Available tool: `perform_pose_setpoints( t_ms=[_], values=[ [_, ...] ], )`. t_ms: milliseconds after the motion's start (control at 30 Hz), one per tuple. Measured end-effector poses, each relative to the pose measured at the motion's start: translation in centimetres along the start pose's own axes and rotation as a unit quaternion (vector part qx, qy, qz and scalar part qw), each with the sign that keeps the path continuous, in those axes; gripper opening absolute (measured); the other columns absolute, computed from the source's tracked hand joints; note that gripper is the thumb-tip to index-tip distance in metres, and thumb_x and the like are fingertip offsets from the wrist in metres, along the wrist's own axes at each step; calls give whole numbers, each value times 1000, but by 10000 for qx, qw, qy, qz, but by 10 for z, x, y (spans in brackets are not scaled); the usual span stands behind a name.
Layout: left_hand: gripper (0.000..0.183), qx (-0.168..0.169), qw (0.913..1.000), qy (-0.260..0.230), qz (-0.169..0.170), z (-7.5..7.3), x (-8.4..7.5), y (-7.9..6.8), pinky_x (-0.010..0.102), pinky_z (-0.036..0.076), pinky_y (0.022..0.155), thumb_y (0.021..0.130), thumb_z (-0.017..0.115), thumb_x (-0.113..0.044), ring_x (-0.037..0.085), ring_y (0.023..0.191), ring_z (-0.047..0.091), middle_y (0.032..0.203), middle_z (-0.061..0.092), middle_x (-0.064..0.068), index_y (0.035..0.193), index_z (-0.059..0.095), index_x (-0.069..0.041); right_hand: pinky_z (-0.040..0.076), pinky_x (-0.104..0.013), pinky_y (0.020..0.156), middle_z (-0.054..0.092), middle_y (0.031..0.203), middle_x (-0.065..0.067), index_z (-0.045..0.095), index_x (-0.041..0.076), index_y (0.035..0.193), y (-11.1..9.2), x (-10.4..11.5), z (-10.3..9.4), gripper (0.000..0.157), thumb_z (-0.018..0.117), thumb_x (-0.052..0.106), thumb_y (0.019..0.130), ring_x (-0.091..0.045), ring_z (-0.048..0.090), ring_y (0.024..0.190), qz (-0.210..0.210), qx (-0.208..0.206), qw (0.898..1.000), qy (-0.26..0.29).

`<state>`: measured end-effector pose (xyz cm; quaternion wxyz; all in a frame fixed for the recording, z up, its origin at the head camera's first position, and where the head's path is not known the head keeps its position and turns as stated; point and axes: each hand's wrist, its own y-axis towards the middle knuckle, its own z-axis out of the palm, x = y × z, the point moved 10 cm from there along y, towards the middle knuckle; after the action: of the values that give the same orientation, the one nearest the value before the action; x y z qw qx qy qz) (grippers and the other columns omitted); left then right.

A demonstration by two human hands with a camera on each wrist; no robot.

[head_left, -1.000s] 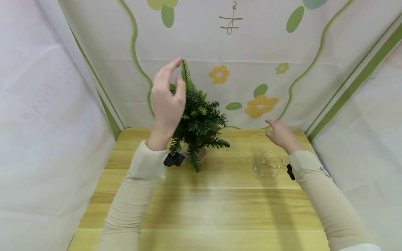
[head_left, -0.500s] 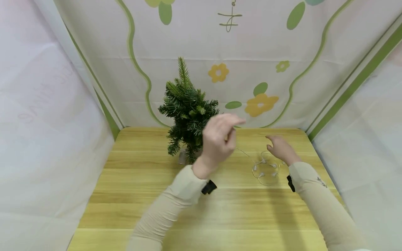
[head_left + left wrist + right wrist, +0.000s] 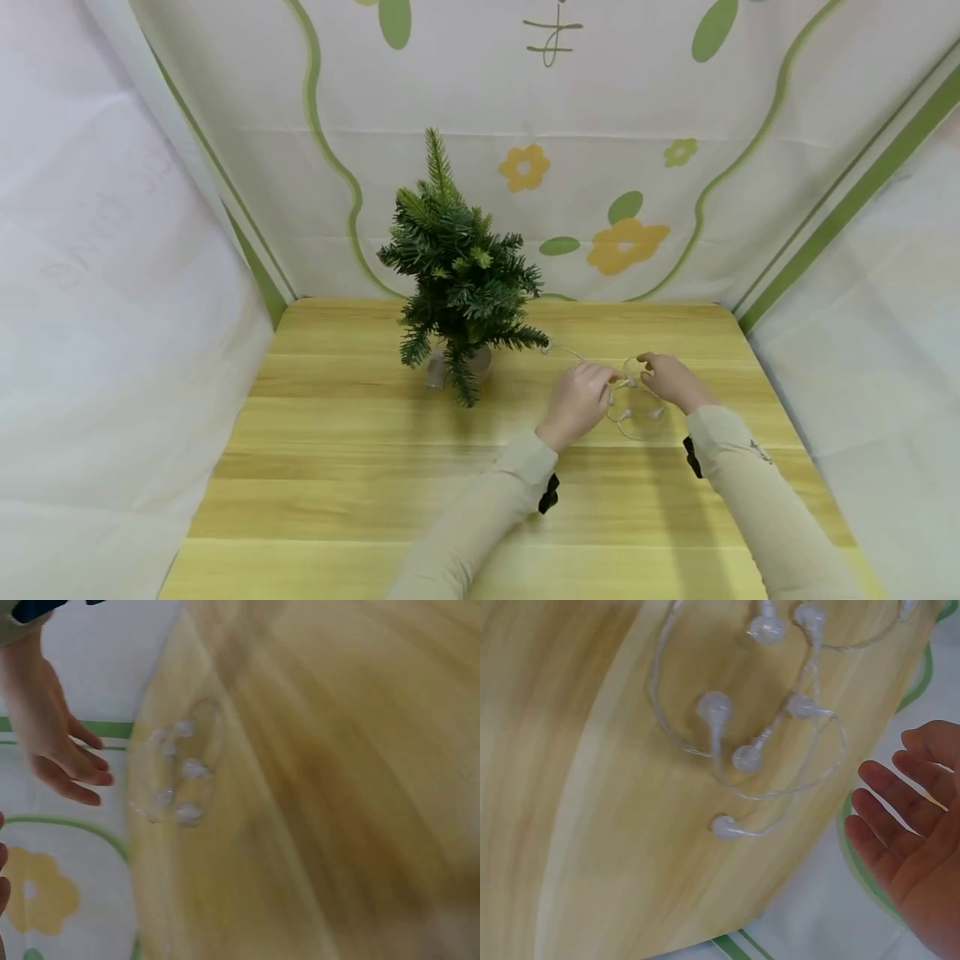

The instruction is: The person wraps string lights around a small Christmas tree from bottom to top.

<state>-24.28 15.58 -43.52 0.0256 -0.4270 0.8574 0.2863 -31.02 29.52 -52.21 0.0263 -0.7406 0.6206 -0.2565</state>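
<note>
In the head view a string of lights (image 3: 626, 432) with small round bulbs and a clear wire lies looped at the right of the table; one end of its wire runs to a small green Christmas tree (image 3: 472, 292). My left hand (image 3: 577, 404) reaches over the left side of the loops, its fingers loosely bent and overlapping the wire. My right hand (image 3: 670, 382) hovers at the far right of the loops. In the right wrist view its fingers (image 3: 900, 799) are spread and relaxed, apart from the bulbs (image 3: 715, 709). Only fingertips of the left hand show in the left wrist view.
A small clear object (image 3: 435, 371) sits beside the tree's pale base (image 3: 480, 364). The wooden table (image 3: 337, 467) ends at a printed fabric wall (image 3: 600, 100) behind, with white fabric at both sides.
My left hand has come from beside the treetop, down and to the right, to the string of lights. The right hand has moved slightly down and closer to the loops.
</note>
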Motion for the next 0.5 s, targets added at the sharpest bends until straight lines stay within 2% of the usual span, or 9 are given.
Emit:
perform_pose_setpoints(
  t_ms=[100,200,267,400,467,500],
  values=[
    [21,898,9952,285,-260,40,6,-11,17,52,89,98,51,-18,6,99,66,106,71,-9,108,69,-20,49,-57,91,50,127,-39,40,-15,134,0,-6,10,44,44,9,98,-51,54,112,31,30,10000,-43],
    [28,1797,9814,529,-417,74,12,-24,22,48,99,100,47,-23,7,111,62,117,68,-10,121,64,-22,49,-58,92,52,124,-39,43,-16,131,-1,-9,18,42,47,7,96,-52,54,111,26,-8,10000,-41],
    [32,2284,9704,575,-530,91,17,-33,24,44,106,101,45,-23,8,119,58,126,64,-9,129,59,-23,49,-57,91,53,123,-39,45,-16,129,0,-10,22,40,49,5,95,-50,56,109,-23,-100,9999,-36],
    [37,2874,9529,455,-854,112,25,-47,28,35,114,101,42,-28,12,131,48,140,53,-7,137,52,-23,51,-56,89,49,126,-39,47,-14,128,1,-11,28,39,51,0,92,-49,57,105,-215,-469,9986,-102],
    [41,3099,9447,415,-993,120,28,-52,31,32,117,101,41,-30,15,136,43,146,47,-6,141,47,-22,52,-55,86,43,131,-40,45,-13,131,2,-12,33,41,51,-2,92,-49,57,102,-291,-640,9975,-80],
    [43,3172,9417,393,-1046,123,28,-54,32,32,117,101,41,-32,16,138,41,148,44,-6,142,45,-23,52,-56,87,39,134,-40,43,-12,133,2,-12,35,42,50,-3,92,-52,55,106,-335,-705,9969,-74]
  ],
)
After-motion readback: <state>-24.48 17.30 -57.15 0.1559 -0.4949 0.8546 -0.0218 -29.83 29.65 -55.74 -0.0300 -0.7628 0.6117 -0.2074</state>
